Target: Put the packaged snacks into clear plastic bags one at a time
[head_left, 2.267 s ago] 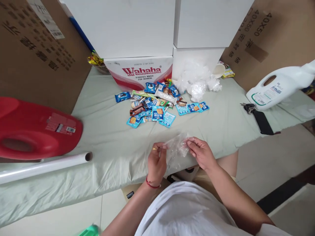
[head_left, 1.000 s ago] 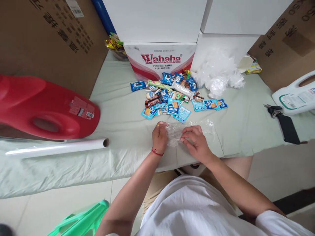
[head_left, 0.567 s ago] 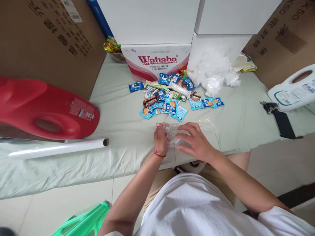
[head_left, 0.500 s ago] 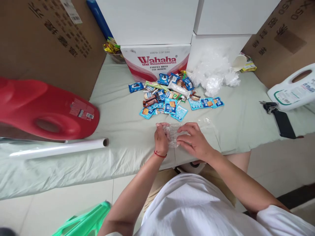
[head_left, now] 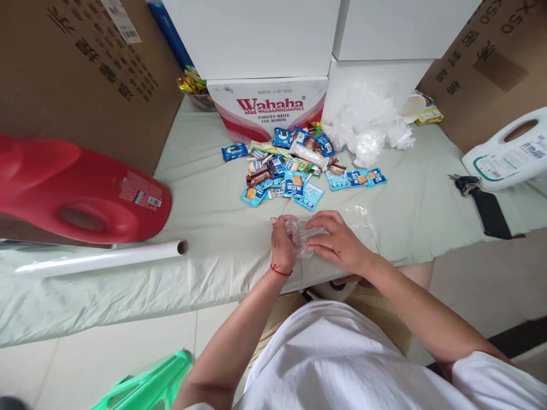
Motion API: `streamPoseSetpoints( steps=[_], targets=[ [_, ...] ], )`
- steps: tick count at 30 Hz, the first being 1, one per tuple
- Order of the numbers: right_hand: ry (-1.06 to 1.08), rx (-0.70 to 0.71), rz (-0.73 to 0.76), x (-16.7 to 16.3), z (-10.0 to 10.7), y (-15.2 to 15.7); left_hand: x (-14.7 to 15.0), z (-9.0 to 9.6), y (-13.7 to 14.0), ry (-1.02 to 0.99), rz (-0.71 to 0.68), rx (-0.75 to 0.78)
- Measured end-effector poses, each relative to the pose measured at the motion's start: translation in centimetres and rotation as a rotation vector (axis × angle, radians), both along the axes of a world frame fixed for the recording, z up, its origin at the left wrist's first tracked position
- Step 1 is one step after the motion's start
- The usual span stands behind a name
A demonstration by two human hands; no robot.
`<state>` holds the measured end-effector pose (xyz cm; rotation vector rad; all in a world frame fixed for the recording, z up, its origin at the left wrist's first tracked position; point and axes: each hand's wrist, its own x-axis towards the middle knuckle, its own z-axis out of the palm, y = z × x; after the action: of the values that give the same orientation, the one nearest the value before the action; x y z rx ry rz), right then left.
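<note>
My left hand (head_left: pixel 282 244), a red string at its wrist, is closed around a crumpled clear plastic bag (head_left: pixel 302 236) low over the front of the table. From the right, my right hand (head_left: pixel 339 242) reaches onto the same bag with bent fingers, the tips gripping the film. A loose flat part of the bag spreads on the cloth beyond the right hand. Something reddish-brown shows faintly by the left fingers, too unclear to name. Just behind the hands lies a pile of wrapped snacks (head_left: pixel 294 183), with blue, brown and green packets.
Crumpled clear plastic (head_left: pixel 363 128) is heaped before white boxes, right of the Wahaha carton (head_left: pixel 271 108). A red jug (head_left: pixel 85 196) and a white film roll (head_left: pixel 102 259) lie left. Keys with a black case (head_left: pixel 491 213) and a white jug (head_left: pixel 508 154) are right.
Both hands keep to the bag and have shifted only slightly. The film between them looks more bunched toward the left hand. The snack pile is unchanged.
</note>
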<state>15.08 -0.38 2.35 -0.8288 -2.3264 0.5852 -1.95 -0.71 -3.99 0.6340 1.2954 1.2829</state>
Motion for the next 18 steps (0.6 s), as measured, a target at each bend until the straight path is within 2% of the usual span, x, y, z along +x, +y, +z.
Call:
streamPoseSetpoints(
  steps=[3,8,10,13,15,18],
  targets=[
    [0.106,-0.118,-0.013,0.0,0.7,0.8,0.1,-0.2,-0.3,-0.035,0.016,0.073],
    [0.217,-0.316,-0.125,0.4,2.7,1.8,0.2,-0.5,-0.9,-0.065,0.037,0.07],
    [0.201,-0.284,-0.082,0.6,2.9,1.8,0.1,-0.5,-0.9,-0.069,0.053,0.062],
    [0.078,-0.15,0.04,0.7,2.2,1.5,0.1,-0.4,-0.7,-0.081,0.062,0.043],
    [-0.001,-0.098,0.044,0.7,1.2,1.3,0.1,-0.1,-0.6,-0.11,0.065,0.033],
    [-0.072,-0.11,-0.027,0.6,0.0,1.0,0.1,0.5,-0.8,-0.198,0.076,0.042]
  ],
)
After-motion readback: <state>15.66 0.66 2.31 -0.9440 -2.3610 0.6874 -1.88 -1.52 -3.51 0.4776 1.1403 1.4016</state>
